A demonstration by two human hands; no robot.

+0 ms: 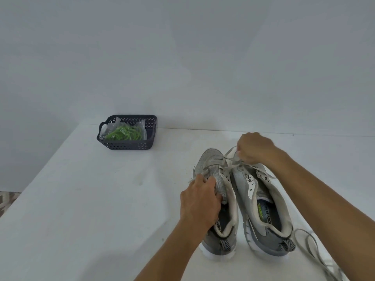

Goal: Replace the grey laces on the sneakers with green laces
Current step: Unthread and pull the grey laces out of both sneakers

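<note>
2 grey sneakers stand side by side on the white worktop (pixel 101 199), toes pointing away from the person, so both tongues are easy to reach from above. The left hand (pixel 199 201) is curled over the tongue area of the left sneaker (pixel 219 199); I think it holds the shoe steady and perhaps also grips a lace end, but the fingers are hidden behind the back of the hand, so I cannot say it for certain. The right hand (pixel 254 148) is closed, fingers pinching the grey lace (pixel 230 159) above the toes. The lace runs stretched from this hand down to the front eyelets of the left sneaker, which suggests a pulling step.

The right sneaker (pixel 261 209) has open, empty eyelets. A loose grey lace (pixel 312 246) lies on the worktop just beside its heel, probably the one from this shoe, put aside out of the way.

The green laces (pixel 125 133) wait in a clear bag inside a dark basket (pixel 129 145), well apart at the far left, not yet needed. The task seems less than half finished.
</note>
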